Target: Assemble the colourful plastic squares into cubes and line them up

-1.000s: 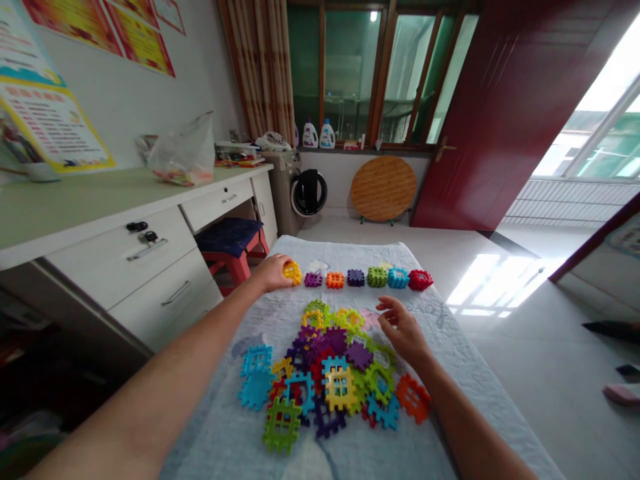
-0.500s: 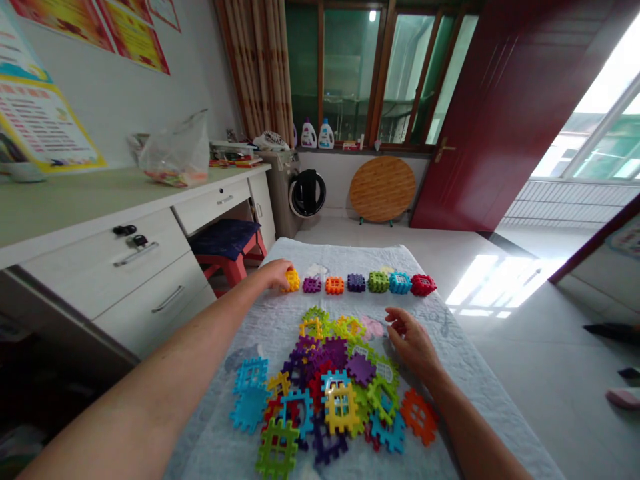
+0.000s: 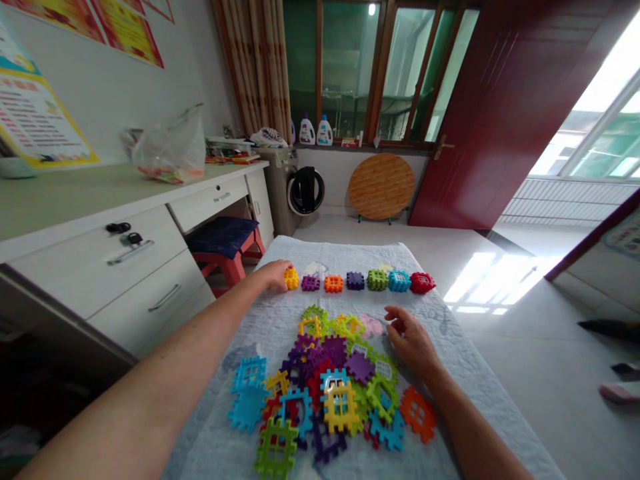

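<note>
One yellow block (image 3: 291, 279), left of frame centre: left hand (image 3: 278, 276) grip closed on it; probably light, stiff; best held by opposite faces. Right hand (image 3: 409, 337) grip open.

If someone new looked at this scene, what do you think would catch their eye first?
Most likely the jumbled pile of bright notched plastic pieces in the middle of the pale blue cloth. Beyond it runs a neat row of seven coloured blocks, with the left hand on the yellow block at its left end. The big dark red door at upper right also stands out.
</note>
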A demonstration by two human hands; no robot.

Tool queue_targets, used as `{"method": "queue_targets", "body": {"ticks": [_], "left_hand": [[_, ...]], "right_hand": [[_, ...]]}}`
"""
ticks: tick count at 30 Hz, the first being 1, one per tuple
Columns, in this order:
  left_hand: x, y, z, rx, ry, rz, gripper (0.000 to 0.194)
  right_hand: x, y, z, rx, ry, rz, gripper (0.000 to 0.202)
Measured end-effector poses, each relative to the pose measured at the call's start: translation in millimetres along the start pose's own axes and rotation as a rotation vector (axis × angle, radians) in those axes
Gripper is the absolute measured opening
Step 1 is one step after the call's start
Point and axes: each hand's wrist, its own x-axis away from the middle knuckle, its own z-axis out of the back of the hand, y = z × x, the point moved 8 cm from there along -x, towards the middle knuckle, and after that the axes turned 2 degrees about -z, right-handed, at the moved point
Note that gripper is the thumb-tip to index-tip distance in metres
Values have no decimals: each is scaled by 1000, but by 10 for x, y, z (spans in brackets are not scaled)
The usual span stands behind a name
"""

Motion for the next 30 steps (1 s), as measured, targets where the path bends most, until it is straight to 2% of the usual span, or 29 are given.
{"method": "queue_targets", "body": {"ticks": [4,11,17,30], "left_hand": [[-19,-11,-22,11,7,-6,76],[-35,1,-52,34,3,-48,58],[-37,-25,-31,109,-23,-83,66],[-19,-119,-27,231,-62,-70,65]], "right_hand": [[3,2,-3,-1,-9,-6,36],[4,11,-5,6,-14,-11,36],[7,1,2,19,-5,-11,37],[5,-15,6,43,-20,-20,36]]}}
